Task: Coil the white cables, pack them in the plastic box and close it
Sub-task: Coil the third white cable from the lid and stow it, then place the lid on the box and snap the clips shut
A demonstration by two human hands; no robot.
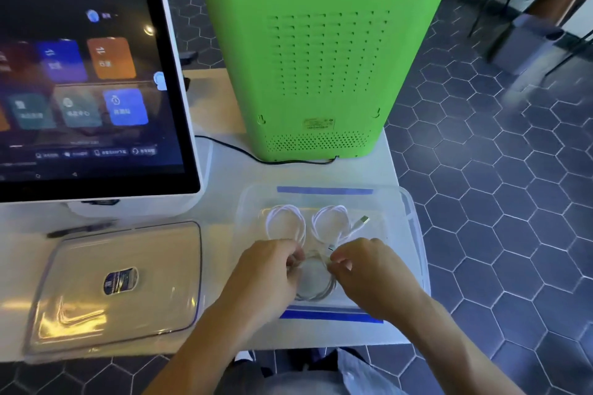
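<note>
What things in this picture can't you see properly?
All in the head view:
- The near coil: its sides are hidden under the left hand and right hand, so the grip is unclear.
- The lid: its label is too small to read.
- The touchscreen: cut off by the left edge, its words are blurred.
- The green machine: its top is cut off by the upper edge.

Touchscreen monitor beside green vented appliance — black pen near
</note>
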